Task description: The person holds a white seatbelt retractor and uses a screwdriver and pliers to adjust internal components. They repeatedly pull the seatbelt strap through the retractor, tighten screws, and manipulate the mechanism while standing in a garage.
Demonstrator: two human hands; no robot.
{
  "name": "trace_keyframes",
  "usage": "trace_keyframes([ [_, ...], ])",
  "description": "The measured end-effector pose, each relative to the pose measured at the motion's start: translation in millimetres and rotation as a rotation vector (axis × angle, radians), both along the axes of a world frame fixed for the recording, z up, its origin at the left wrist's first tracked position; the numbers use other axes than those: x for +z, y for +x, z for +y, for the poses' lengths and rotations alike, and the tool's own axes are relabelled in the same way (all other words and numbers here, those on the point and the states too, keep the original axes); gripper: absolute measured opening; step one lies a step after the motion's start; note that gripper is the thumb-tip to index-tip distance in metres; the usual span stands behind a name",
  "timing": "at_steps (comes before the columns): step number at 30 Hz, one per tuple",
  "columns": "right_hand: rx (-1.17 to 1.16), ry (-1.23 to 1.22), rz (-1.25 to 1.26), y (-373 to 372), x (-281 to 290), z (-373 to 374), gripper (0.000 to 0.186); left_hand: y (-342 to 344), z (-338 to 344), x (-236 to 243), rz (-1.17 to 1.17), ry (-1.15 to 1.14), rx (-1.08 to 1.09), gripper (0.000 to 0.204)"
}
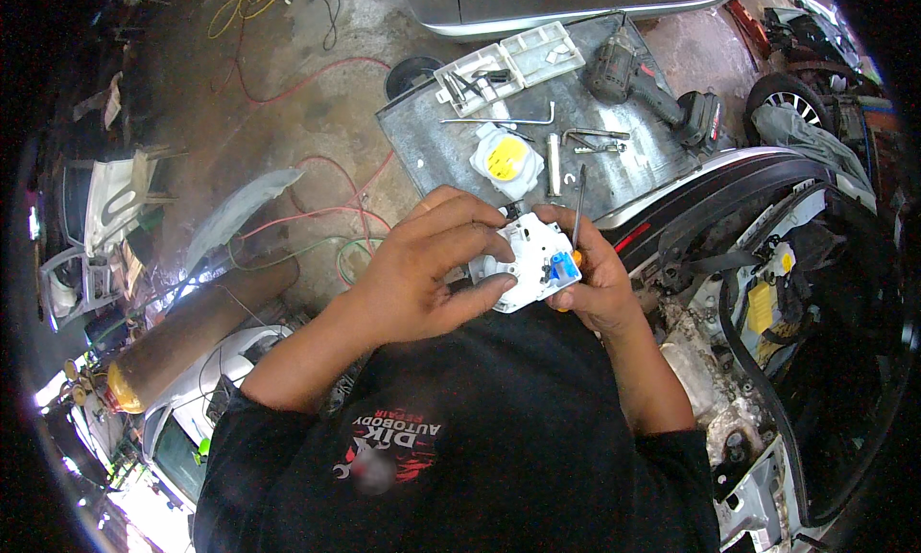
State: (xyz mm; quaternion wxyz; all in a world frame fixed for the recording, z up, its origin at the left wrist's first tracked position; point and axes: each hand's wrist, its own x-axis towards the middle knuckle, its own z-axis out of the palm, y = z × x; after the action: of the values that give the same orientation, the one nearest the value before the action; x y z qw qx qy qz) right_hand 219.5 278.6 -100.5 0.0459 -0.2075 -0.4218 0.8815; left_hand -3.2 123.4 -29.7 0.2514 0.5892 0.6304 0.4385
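Observation:
In front of my chest I hold a white plastic housing (528, 256) with a blue connector socket at its right corner. My left hand (432, 265) grips the housing's left side, thumb at the lower edge and fingers curled over the top. From the right, my right hand (600, 280) closes on the housing. That hand also holds a screwdriver (579, 208), its thin shaft pointing up and its orange handle partly hidden by the housing and fingers. Just beyond my hands, a white round part with a yellow label (507, 158) lies on the metal-topped table (413, 131).
An open plastic organizer box (542, 54), a cordless impact wrench (624, 73), a long L-shaped bar (499, 120) and a socket extension (554, 164) lie on the table. Hoses (317, 208) cross the floor. An opened car body (767, 294) stands close on my right.

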Motion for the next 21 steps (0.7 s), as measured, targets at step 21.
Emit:
trace_keyframes([
  [21,-0.004,-0.007,0.021,1.0,1.1,-4.6,0.107,-1.3,-1.4,-3.6,0.043,0.005,-0.126,0.027],
])
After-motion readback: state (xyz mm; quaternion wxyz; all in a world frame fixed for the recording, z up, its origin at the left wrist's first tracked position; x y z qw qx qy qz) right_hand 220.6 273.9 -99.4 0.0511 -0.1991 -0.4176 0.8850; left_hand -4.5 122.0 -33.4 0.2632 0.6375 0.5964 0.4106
